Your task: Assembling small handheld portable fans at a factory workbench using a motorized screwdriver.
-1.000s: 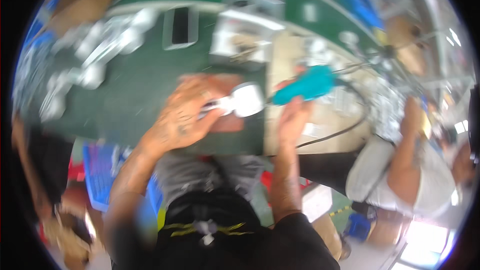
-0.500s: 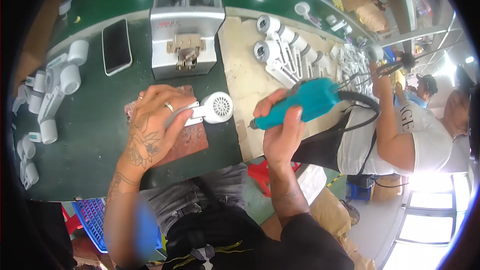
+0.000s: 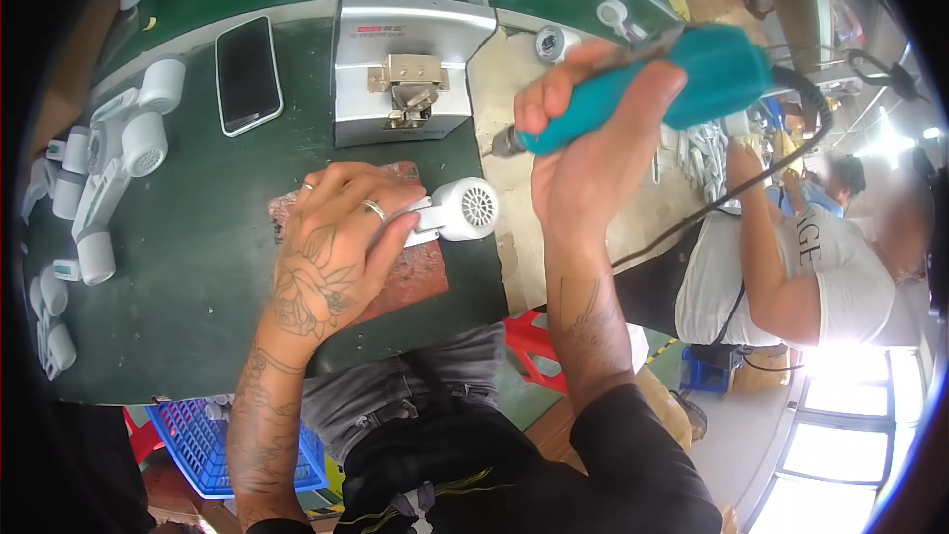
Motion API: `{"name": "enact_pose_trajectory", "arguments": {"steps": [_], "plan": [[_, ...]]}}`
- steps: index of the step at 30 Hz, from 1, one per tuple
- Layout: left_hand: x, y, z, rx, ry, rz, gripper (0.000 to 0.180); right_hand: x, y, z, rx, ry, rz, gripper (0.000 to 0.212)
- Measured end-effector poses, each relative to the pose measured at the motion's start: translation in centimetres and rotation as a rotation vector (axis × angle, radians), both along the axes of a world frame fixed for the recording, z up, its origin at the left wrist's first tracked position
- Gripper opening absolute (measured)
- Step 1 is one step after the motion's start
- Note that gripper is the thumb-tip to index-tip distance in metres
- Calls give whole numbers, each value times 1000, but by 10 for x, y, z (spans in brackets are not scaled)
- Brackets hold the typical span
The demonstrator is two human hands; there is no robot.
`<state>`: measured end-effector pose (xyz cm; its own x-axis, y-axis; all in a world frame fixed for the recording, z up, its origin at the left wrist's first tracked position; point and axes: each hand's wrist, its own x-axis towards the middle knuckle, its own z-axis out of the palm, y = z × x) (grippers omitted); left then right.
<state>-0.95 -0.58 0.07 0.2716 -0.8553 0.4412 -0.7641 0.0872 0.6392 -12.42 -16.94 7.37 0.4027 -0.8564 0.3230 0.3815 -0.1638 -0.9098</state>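
Note:
My left hand (image 3: 341, 237) is closed around the handle of a small white hair dryer (image 3: 467, 209), pressing it down on a worn reddish pad (image 3: 415, 277). The dryer's round head with its grille sticks out to the right of my fingers; most of the handle is hidden under my hand. My right hand (image 3: 593, 153) grips a teal electric screwdriver (image 3: 633, 89), raised right of the dryer. Its bit points left, clear of the dryer. A cable curves away from the tool's rear end.
A grey screw feeder (image 3: 410, 49) stands beyond the pad, with a phone (image 3: 249, 74) left of it. Several white dryers (image 3: 94, 178) lie along the table's left side. More white parts (image 3: 700, 158) lie at right, near a person in a white shirt (image 3: 732, 277). A blue basket (image 3: 203, 445) sits below the table edge.
My right hand has lifted the screwdriver up and to the right. The view has shifted, so the feeder, pad and left hand appear farther right; the left hand keeps its hold.

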Motion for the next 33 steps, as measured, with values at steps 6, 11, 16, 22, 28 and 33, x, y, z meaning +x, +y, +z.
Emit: {"name": "enact_pose_trajectory", "arguments": {"steps": [6, 11, 16, 22, 28, 33], "plan": [[3, 2, 1, -5, -4, 0, 19, 41, 2, 1, -340, 141, 59, 83], [4, 3, 2, 5, 17, 22, 20, 56, 6, 5, -313, 122, 138, 84], [4, 5, 0, 22, 9, 16, 27, 56, 0, 4, -274, 122, 88, 86], [6, 8, 0, 72, 3, -21, 39, 72, -2, -6, -246, 45, 126, 64], [3, 7, 1, 60, -21, -10, 39, 71, 0, -19, -320, 88, 122, 59], [4, 10, -5, 49, -34, 11, 39, 63, 13, -14, -274, 192, 185, 61]]}}
